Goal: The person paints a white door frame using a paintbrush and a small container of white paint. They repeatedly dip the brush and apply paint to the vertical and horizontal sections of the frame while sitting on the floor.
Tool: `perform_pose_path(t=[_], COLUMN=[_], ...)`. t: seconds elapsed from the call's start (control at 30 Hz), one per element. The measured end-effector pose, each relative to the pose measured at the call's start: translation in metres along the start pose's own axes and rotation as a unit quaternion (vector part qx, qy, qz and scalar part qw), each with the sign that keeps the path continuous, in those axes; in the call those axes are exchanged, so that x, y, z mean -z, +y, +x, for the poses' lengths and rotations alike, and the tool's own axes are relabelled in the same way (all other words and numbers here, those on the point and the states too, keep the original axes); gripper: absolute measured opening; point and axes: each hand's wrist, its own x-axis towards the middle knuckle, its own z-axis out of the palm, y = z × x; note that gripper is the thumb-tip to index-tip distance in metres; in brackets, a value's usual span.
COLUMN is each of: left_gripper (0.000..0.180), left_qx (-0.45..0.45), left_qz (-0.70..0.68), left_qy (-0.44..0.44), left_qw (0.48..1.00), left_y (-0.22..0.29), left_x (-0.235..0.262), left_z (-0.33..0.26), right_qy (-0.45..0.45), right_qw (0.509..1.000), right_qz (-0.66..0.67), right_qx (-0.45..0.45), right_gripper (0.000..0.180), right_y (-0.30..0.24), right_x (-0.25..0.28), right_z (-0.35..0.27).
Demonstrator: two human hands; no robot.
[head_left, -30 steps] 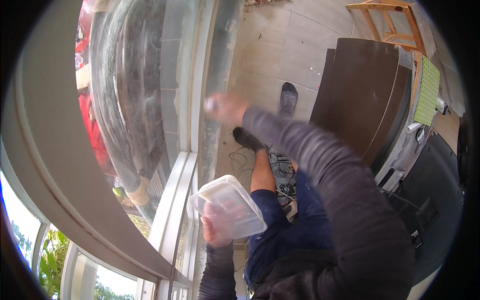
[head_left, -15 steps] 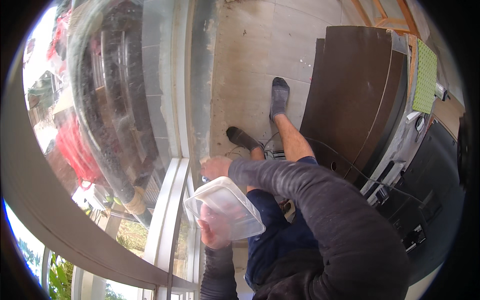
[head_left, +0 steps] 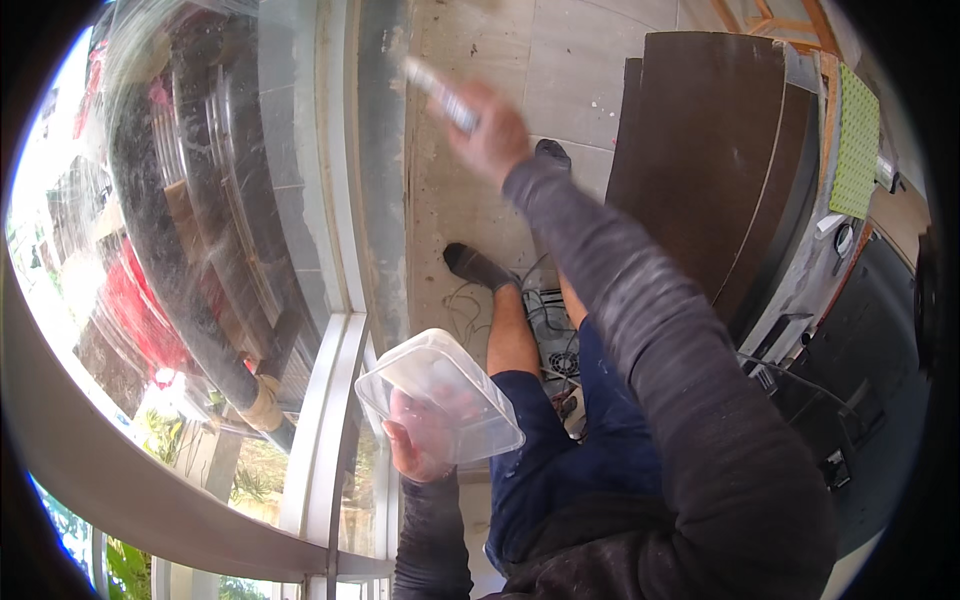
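Note:
My left hand (head_left: pixel 420 445) holds a clear plastic tub (head_left: pixel 438 393) from below, close to my body beside the white window frame (head_left: pixel 335 390). My right hand (head_left: pixel 490 135) is stretched out and raised, gripping a thin light-coloured tool (head_left: pixel 440 95), blurred by motion, that points toward the grey strip along the edge of the glass (head_left: pixel 380 160). The tool's tip lies near that strip; I cannot tell whether it touches. My grey sleeve (head_left: pixel 640 330) runs across the middle of the view.
A large window pane (head_left: pixel 200 220) fills the left, with red things and plants outside. Below are a tiled floor (head_left: pixel 560 60), my dark-socked feet (head_left: pixel 475 265), cables, a dark wooden board (head_left: pixel 700 150) and a green mat (head_left: pixel 858 140) at right.
My right hand has gone from the tub up and outward to the edge of the glass, now showing the tool. The tub in my left hand has stayed about where it was.

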Motion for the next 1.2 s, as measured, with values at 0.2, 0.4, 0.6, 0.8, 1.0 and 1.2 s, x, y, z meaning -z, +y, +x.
perform_pose_path(t=[0.2,0.4,0.6,0.8,1.0,1.2], left_gripper=[0.087,0.076,0.066,0.067,0.072,0.069], left_qx=[0.009,0.001,-0.001,-0.019,-0.02,-0.017], left_qz=[0.024,-0.018,-0.073,-0.03,0.023,0.013], left_qy=[0.011,-0.002,-0.026,0.027,0.026,0.023], left_qw=[1.0,1.0,0.997,0.999,0.999,1.0], left_y=[0.008,0.002,-0.008,-0.004,0.004,-0.001], left_x=[-0.008,-0.006,0.003,-0.009,-0.017,-0.022], left_z=[0.003,0.003,0.005,0.012,0.026,0.029], right_qy=[-0.277,-0.372,0.025,0.185,-0.04,0.037], right_qw=[0.956,0.911,0.946,0.627,0.71,0.679], right_qz=[0.092,0.16,0.22,0.531,0.29,0.425], right_qx=[0.044,-0.081,-0.238,-0.54,-0.641,-0.597], right_gripper=[0.037,0.038,0.023,0.025,0.029,0.025], right_y=[0.001,0.015,0.032,0.022,0.025,0.085], right_x=[-0.072,-0.051,0.012,-0.047,-0.102,-0.099], right_z=[-0.22,-0.176,-0.012,-0.076,-0.209,-0.131])
